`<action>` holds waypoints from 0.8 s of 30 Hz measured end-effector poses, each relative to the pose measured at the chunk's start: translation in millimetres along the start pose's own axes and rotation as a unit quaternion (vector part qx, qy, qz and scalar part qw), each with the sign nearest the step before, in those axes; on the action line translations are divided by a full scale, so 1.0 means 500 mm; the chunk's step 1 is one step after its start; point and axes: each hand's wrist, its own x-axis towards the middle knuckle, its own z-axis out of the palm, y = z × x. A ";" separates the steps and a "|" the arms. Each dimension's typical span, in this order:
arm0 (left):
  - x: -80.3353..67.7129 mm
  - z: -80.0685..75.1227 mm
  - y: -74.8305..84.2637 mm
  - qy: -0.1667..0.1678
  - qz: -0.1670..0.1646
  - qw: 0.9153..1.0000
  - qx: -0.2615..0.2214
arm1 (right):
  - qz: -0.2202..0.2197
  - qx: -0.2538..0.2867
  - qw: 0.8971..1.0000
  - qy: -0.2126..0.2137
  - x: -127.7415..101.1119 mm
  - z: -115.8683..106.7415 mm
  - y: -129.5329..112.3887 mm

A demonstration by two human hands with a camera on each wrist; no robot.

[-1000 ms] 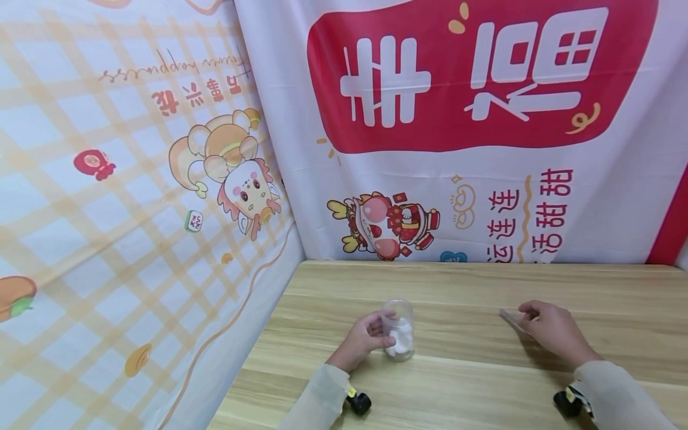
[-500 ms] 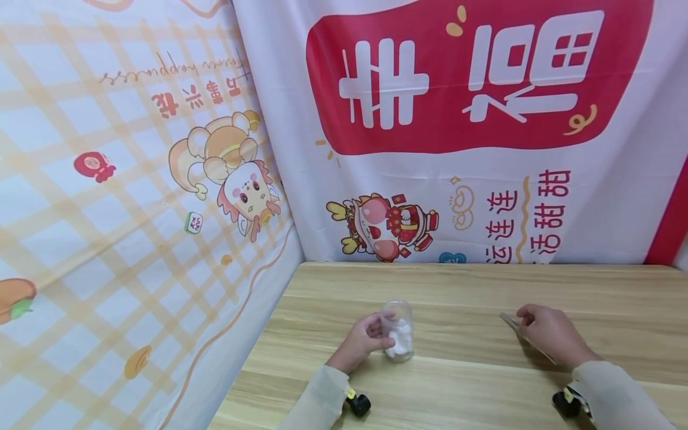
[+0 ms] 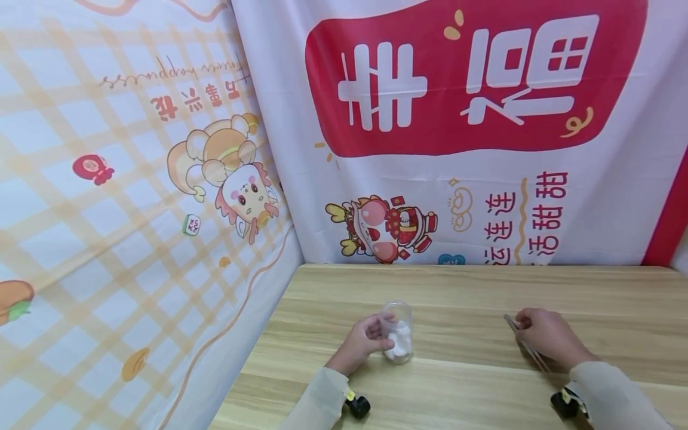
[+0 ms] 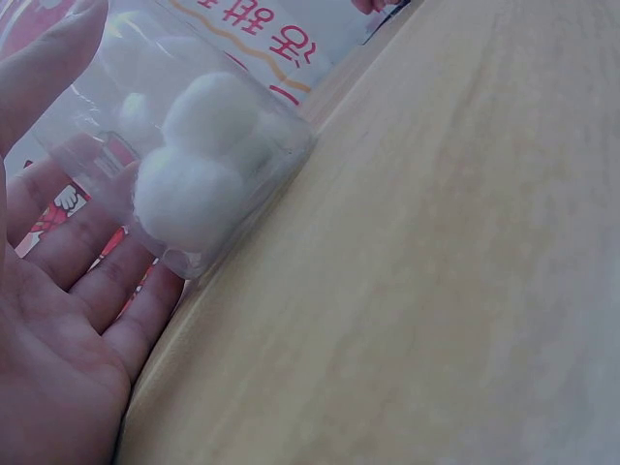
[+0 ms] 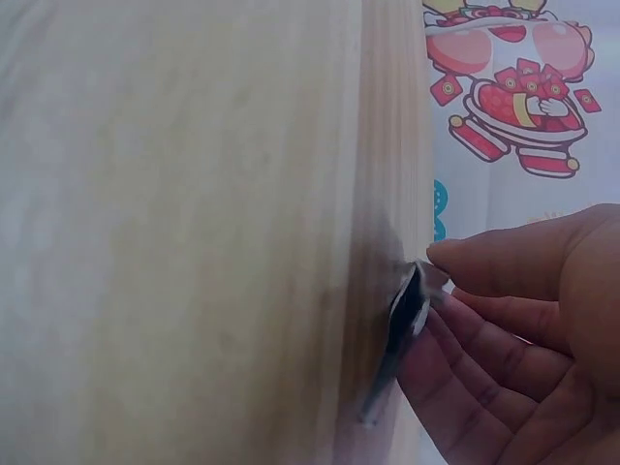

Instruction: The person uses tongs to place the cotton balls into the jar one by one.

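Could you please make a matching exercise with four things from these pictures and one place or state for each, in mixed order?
Things:
1. clear jar
2. cotton balls
3. metal tweezers
4. table

Places or states:
A. pinched by the right hand
B. bare light wood
C. inside the jar
D. upright, held by the left hand

Pairs: 1-D, 2-C, 3-A, 4-B
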 end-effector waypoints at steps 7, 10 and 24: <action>-0.001 0.000 0.004 0.001 0.001 1.000 0.001 | 0.014 -0.004 1.000 -0.019 0.001 0.002 -0.006; 0.000 0.000 0.003 0.000 0.002 1.000 -0.001 | 0.017 -0.007 1.000 -0.019 0.003 0.005 -0.005; 0.006 -0.006 -0.008 -0.004 0.007 1.000 0.011 | 0.004 -0.006 1.000 -0.010 0.004 0.008 -0.002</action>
